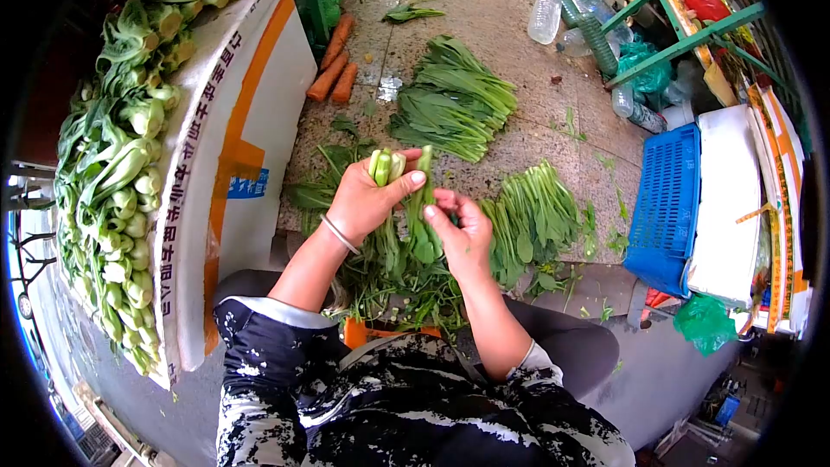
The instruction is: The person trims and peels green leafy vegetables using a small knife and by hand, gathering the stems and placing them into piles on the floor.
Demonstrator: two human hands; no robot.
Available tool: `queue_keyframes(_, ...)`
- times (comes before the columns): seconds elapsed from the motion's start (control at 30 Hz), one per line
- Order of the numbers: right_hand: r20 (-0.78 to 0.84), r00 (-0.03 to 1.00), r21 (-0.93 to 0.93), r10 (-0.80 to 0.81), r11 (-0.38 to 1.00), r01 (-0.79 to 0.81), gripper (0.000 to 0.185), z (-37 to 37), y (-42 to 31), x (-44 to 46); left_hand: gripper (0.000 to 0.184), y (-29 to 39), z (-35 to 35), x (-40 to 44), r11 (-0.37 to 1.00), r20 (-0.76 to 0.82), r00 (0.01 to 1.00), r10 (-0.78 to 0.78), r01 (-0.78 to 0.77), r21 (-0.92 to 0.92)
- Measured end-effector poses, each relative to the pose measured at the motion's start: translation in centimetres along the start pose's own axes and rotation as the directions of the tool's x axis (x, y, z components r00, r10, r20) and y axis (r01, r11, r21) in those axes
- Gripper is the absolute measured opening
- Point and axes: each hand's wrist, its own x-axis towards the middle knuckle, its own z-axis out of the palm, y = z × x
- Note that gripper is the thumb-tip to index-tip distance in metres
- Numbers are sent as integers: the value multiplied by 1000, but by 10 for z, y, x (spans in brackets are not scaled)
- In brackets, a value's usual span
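patterned shirt (389, 406) nearest the lens; beyond it, both hands over loose greens (402, 298). left hand (380, 190): fingers closed around a bunch of pale-ended stems (386, 167), thumb against a single leafy stalk (421, 229). right hand (464, 229): thumb and fingertips pinching that stalk, which stands between the hands, leaf end down. two laid-out bundles, far bundle (458, 99) and right-hand bundle (536, 212), rest on the paving (579, 151).

handling (judged): very light; stem firm, crisp, likely to snap if bent hard; leaves soft, easily torn or bruised. surface wetness: cannot tell; if damp, slippery. best hold: lightly on the thick stem, clear of the leaf blades.
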Motion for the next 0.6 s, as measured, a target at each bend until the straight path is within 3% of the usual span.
queue_keyframes(0.03, 48, 996, -121, -73, 990, 78, 25, 2, 1, -3, 34, -1, 1, -1, 1000, 12, 1000, -9, 9, -25)
queue_keyframes(0.1, 121, 992, -183, -32, 982, 54, 27, 0, -6, -5, 30, -7, -2, -2, 999, 16, 1000, 9, -8, -49)
queue_keyframes(0.17, 82, 997, -161, 6, 987, 7, 31, -4, -12, 0, 27, -10, -3, -3, 997, 20, 1000, 20, -18, -73)
queue_keyframes(0.23, 185, 979, -8, 87, 996, -87, 42, -14, -24, 7, 20, 0, -3, -8, 991, 52, 999, -14, 21, -132)
queue_keyframes(0.3, 279, 956, 31, 85, 995, -98, 44, -11, -33, 9, 19, 2, -3, -10, 995, 55, 998, -21, 26, -96)
queue_keyframes(0.4, 315, 949, -50, 31, 999, -16, 43, -3, -31, 12, 22, 1, -8, -9, 993, 103, 994, -31, 19, 114)
queue_keyframes(0.6, 377, 920, -119, 110, 990, -69, 40, -3, -34, 16, 20, 8, -15, -12, 989, 127, 991, -47, 28, 146)
